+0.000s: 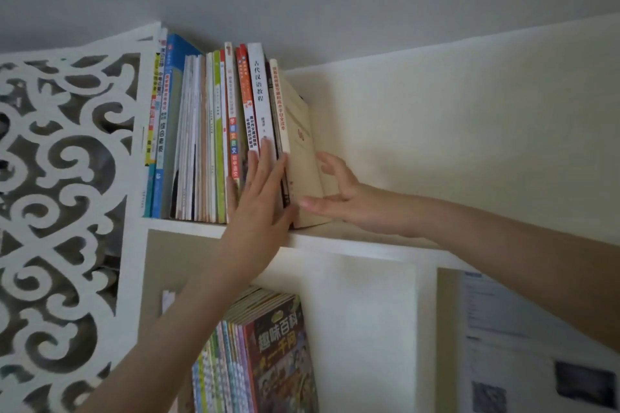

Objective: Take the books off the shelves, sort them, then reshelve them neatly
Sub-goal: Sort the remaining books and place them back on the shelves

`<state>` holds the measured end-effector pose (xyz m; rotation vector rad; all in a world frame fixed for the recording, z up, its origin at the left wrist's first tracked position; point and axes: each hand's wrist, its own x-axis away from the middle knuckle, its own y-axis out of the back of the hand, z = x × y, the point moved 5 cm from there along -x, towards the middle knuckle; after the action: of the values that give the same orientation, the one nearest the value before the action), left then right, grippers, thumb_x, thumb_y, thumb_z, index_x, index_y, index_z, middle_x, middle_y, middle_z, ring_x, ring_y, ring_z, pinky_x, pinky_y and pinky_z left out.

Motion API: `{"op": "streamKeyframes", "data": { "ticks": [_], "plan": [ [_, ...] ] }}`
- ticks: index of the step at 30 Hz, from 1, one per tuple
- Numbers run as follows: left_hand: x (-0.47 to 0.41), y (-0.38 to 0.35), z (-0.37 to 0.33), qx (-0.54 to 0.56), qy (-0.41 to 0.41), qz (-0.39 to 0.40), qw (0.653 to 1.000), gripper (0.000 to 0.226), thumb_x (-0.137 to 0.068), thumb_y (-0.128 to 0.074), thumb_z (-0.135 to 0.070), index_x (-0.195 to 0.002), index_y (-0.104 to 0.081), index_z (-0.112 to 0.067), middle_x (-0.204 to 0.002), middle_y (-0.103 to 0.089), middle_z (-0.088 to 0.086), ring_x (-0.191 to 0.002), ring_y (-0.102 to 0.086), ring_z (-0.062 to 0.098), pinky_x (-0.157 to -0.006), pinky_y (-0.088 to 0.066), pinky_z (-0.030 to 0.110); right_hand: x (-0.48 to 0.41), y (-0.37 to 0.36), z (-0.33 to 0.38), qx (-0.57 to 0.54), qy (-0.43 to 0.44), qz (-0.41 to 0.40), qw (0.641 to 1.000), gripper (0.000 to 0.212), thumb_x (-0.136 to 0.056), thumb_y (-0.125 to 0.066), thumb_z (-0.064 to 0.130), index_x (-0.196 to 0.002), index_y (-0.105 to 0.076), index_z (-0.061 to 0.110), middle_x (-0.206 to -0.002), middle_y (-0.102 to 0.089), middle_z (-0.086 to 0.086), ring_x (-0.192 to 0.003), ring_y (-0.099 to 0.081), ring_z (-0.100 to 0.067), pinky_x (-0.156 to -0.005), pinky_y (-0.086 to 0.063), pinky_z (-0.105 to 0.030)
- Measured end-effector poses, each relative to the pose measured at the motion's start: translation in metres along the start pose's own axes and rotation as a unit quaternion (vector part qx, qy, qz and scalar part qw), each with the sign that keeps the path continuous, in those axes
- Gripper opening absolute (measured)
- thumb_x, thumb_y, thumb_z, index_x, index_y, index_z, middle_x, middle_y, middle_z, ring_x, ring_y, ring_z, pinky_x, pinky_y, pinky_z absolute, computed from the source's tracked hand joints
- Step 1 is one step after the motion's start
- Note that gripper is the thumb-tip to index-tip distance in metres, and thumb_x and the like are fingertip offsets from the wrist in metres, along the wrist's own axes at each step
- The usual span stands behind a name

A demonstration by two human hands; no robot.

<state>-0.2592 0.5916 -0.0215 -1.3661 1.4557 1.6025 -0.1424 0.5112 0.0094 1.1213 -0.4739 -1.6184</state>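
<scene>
- The right grip (339, 198), a bare hand reaching in from the right, lies against the outer cover of the cream book (300, 144). Its thumb points along the lower edge toward the spine and its fingers (327, 161) are bent onto the cover further back. The view does not settle whether it clasps the book or only props it.
- The left grip (260, 198) comes up from below with its fingers straight and together. They are laid flat on the spines just left of the cream book, with the fingertips on the white-spined book (260, 87). It holds nothing.
- The cream book stands at the right end of the row of books (201, 131) on the top shelf (369, 246). Its long axis is upright and its spine faces the person. It is sandwiched between the two hands, touching the right grip on one side and its neighbours on the other.
- The key relation is that the book lies immediately left of the right grip, which is the nearer hand. The bare stretch of shelf lies to the right, behind that hand.
- As a judgement, the row is either being squared up or the end book is about to be drawn out. Either way the left grip looks placed to stop the neighbours from tipping.
- Further out, a carved side panel (67, 161) closes the left end of the shelf. More books (255, 355) lean in the compartment below.
</scene>
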Motion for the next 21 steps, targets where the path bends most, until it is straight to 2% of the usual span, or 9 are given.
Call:
{"op": "streamKeyframes", "data": {
  "ticks": [5, 7, 9, 11, 12, 14, 16, 18, 21],
  "plan": [
    [-0.008, -0.013, -0.001, -0.078, 0.006, -0.004, 0.997, 0.089, -0.075, -0.009, -0.064, -0.145, 0.020, -0.017, -0.144, 0.038, -0.003, -0.133, 0.038, 0.017, -0.108, 0.030, 0.029, 0.018, -0.006, -0.005, 0.094, -0.029, 0.105, 0.990, 0.069, -0.095, -0.046, 0.050, -0.153, -0.015, 0.028, -0.152, -0.036, 0.006, -0.137, -0.036, -0.009, -0.113, -0.027, -0.025],
    [-0.009, -0.011, 0.000, -0.059, 0.006, 0.027, 0.998, 0.087, -0.074, -0.008, -0.066, -0.139, 0.030, -0.024, -0.139, 0.046, -0.005, -0.129, 0.044, 0.015, -0.111, 0.027, 0.035, 0.013, -0.005, 0.006, 0.092, -0.012, 0.088, 0.992, 0.061, -0.098, -0.047, 0.042, -0.151, -0.025, 0.022, -0.147, -0.044, 0.003, -0.134, -0.041, -0.009, -0.111, -0.029, -0.021],
    [-0.007, 0.002, -0.003, 0.014, -0.010, 0.004, 1.000, 0.085, -0.086, -0.031, -0.057, -0.138, 0.029, -0.027, -0.147, 0.038, -0.002, -0.136, 0.036, 0.013, -0.115, 0.018, 0.037, 0.003, -0.001, 0.015, 0.083, -0.015, 0.053, 0.995, 0.060, -0.098, -0.050, 0.036, -0.150, -0.027, 0.019, -0.143, -0.048, -0.001, -0.129, -0.045, -0.009, -0.105, -0.030, -0.015],
    [-0.004, 0.012, 0.005, 0.076, 0.033, -0.044, 0.996, 0.088, -0.094, -0.050, -0.037, -0.138, 0.025, -0.028, -0.152, 0.031, 0.000, -0.138, 0.029, 0.011, -0.116, 0.010, 0.039, -0.008, 0.001, 0.020, 0.074, -0.002, 0.019, 0.997, 0.054, -0.096, -0.056, 0.035, -0.144, -0.041, 0.017, -0.139, -0.053, -0.003, -0.126, -0.049, -0.012, -0.108, -0.032, -0.020],
    [-0.004, 0.011, 0.010, 0.080, 0.058, -0.046, 0.994, 0.088, -0.094, -0.050, -0.038, -0.137, 0.025, -0.025, -0.150, 0.032, 0.000, -0.136, 0.029, 0.010, -0.117, 0.009, 0.039, -0.014, 0.002, 0.020, 0.067, 0.006, 0.002, 0.998, 0.047, -0.094, -0.059, 0.033, -0.138, -0.052, 0.016, -0.135, -0.057, -0.001, -0.124, -0.052, -0.013, -0.109, -0.035, -0.025],
    [-0.005, 0.002, 0.016, 0.027, 0.060, -0.052, 0.996, 0.089, -0.089, -0.036, -0.061, -0.137, 0.023, -0.014, -0.147, 0.030, 0.004, -0.137, 0.029, 0.017, -0.117, 0.010, 0.038, -0.018, 0.004, 0.021, 0.045, 0.012, -0.022, 0.999, 0.033, -0.093, -0.062, 0.024, -0.124, -0.065, 0.013, -0.113, -0.067, 0.005, -0.105, -0.060, -0.008, -0.092, -0.047, -0.016],
    [-0.007, -0.008, 0.021, -0.022, 0.045, -0.047, 0.998, 0.096, -0.085, -0.014, -0.074, -0.141, 0.013, -0.001, -0.150, 0.020, 0.018, -0.140, 0.021, 0.029, -0.116, 0.011, 0.039, -0.019, 0.004, 0.024, 0.033, 0.020, -0.033, 0.999, 0.029, -0.091, -0.065, 0.019, -0.118, -0.068, 0.012, -0.094, -0.068, 0.008, -0.085, -0.061, -0.003, -0.065, -0.043, -0.005],
    [-0.009, -0.012, 0.024, -0.037, 0.036, -0.047, 0.998, 0.098, -0.083, 0.000, -0.076, -0.142, 0.007, 0.002, -0.151, 0.013, 0.025, -0.139, 0.017, 0.036, -0.113, 0.013, 0.040, -0.022, 0.003, 0.024, 0.058, 0.032, -0.044, 0.997, 0.033, -0.087, -0.070, 0.021, -0.119, -0.069, 0.016, -0.102, -0.071, 0.001, -0.092, -0.063, -0.011, -0.063, -0.041, -0.011],
    [-0.010, -0.011, 0.024, -0.042, 0.022, -0.065, 0.997, 0.099, -0.083, 0.000, -0.077, -0.141, 0.003, 0.004, -0.147, 0.012, 0.024, -0.138, 0.013, 0.038, -0.111, 0.010, 0.044, -0.027, -0.001, 0.025, 0.087, 0.041, -0.070, 0.993, 0.035, -0.083, -0.075, 0.022, -0.117, -0.070, 0.019, -0.106, -0.070, -0.004, -0.099, -0.060, -0.015, -0.069, -0.043, -0.019]
  ]
}}
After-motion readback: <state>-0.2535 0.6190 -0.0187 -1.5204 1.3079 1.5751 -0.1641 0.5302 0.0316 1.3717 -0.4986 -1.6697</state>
